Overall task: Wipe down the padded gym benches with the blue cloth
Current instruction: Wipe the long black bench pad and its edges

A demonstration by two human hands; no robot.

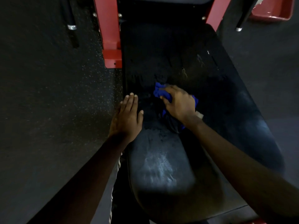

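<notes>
Blue crumpled cloth sits mid-pad on the black padded gym bench, bunched under your right hand, whose fingers curl round it to press. Your left hand lies flat at the pad's left edge, fingers straight, likely bracing you.

Dim light is covering the whole view, and the speckled floor is sinking almost to black. Light is falling from above, catching the backs of the left hand and right hand while both forearms are dropping into deep shadow. A pale sheen is glaring off the near end of the bench pad. The blue cloth and the red frame are showing as the only saturated colours. Straight lines are bowing toward the edges, and the lower corners are smearing into soft blur
</notes>
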